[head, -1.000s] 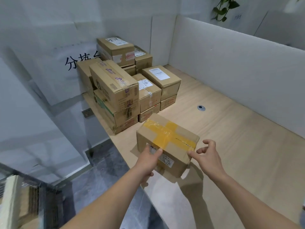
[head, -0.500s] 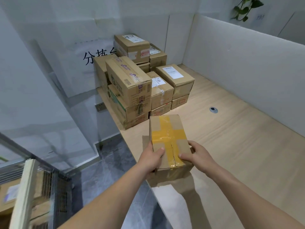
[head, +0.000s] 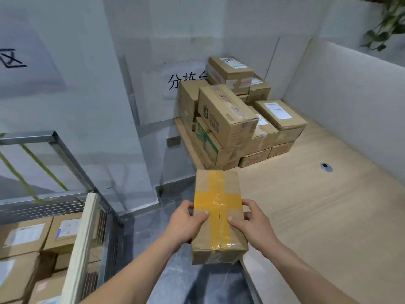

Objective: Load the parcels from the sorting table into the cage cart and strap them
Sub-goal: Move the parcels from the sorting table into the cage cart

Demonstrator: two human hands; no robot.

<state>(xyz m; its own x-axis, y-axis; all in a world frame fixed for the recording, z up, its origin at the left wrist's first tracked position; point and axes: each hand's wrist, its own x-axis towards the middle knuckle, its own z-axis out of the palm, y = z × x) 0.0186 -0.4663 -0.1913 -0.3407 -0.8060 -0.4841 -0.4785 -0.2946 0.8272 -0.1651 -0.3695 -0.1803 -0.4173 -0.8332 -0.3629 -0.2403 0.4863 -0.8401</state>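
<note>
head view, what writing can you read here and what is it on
"区": white paper sheet at far left, on the wall.
"分拣" plus a half-hidden character: middle white wall sheet behind the stacked brown cardboard parcels.
White shipping labels and green box print: too blurred to read.

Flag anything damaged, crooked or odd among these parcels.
The yellow-taped parcel gripped by the left hand and right hand looks creased at its near end. On the sorting table, the stack's large top box sits skewed on the green-printed box beneath.
</note>
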